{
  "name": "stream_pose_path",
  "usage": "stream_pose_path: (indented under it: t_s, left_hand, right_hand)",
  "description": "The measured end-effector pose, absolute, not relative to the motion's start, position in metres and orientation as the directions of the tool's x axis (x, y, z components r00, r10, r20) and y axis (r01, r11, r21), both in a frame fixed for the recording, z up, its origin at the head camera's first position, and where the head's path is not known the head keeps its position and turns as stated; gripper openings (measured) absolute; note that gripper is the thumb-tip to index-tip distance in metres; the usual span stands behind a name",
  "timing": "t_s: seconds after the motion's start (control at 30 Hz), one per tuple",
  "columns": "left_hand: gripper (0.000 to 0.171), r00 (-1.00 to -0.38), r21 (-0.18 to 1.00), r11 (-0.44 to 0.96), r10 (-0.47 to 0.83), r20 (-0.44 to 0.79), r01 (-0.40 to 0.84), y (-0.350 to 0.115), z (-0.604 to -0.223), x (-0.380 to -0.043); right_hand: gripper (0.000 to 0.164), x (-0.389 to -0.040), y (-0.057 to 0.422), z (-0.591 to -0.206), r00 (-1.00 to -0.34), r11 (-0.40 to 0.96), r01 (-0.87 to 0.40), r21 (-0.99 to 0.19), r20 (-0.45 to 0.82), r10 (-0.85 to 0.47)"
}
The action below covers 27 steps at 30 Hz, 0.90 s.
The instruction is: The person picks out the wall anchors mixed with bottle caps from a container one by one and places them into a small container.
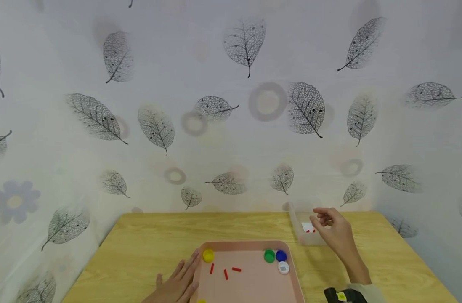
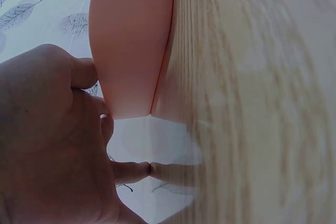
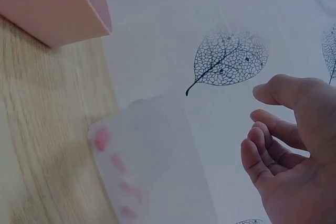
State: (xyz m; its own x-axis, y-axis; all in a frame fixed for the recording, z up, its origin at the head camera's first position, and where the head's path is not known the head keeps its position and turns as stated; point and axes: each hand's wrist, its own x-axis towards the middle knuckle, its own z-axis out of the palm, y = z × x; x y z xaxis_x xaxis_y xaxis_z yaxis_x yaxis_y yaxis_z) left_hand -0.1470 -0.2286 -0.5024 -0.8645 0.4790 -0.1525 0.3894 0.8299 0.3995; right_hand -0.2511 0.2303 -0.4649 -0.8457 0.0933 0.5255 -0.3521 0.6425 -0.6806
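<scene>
Along the left wall of the pink tray [image 1: 250,290], my left hand [image 1: 176,281] lies with fingers extended, some of them touching the wall. The left wrist view shows fingers of that hand [image 2: 58,135] against the outside of the tray [image 2: 131,45]. Inside the tray are three short red sticks [image 1: 225,274]. My right hand [image 1: 335,232] hovers over a translucent box [image 1: 310,240] holding red pieces and a white patch. Seen from the right wrist, the right hand [image 3: 294,135] has bent fingers, a gap between thumb and forefinger, and nothing visible between them.
A yellow cap [image 1: 208,255] sits in the tray's far left corner. Green [image 1: 269,256], blue [image 1: 281,255] and white [image 1: 283,267] caps cluster at its far right. Another yellow piece [image 1: 201,301] shows at the bottom edge. Behind the wooden table [image 1: 159,227] hangs a leaf-patterned sheet [image 1: 231,139].
</scene>
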Motion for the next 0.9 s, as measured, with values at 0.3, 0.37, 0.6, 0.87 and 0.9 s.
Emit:
stream_pose_path:
  t_s: [0.3,0.37,0.6,0.87,0.9]
  left_hand:
    - [0.078,-0.871,0.39,0.833,0.473,-0.133,0.393,-0.229,-0.503,-0.146]
    - [0.073,-0.878,0.399,0.84,0.455,-0.149,0.368,-0.227,-0.503,-0.148]
    - [0.06,-0.905,0.53,0.805,0.397,-0.15,0.266,-0.219,-0.505,-0.16]
    - [0.063,-0.905,0.505,0.833,0.371,-0.208,0.226,-0.219,-0.505,-0.16]
    - [0.063,-0.907,0.502,0.836,0.366,-0.21,0.222,-0.22,-0.505,-0.159]
  right_hand:
    - [0.021,-0.233,0.221,-0.44,-0.855,0.576,-0.386,-0.721,0.514,0.071]
    - [0.021,-0.229,0.218,-0.435,-0.859,0.566,-0.388,-0.727,0.508,0.064]
    - [0.021,-0.216,0.208,-0.421,-0.878,0.502,-0.407,-0.763,0.478,0.016]
    - [0.02,-0.206,0.181,-0.42,-0.858,0.391,-0.494,-0.777,0.509,-0.071]
    - [0.019,-0.206,0.178,-0.421,-0.857,0.366,-0.501,-0.784,0.508,-0.085]
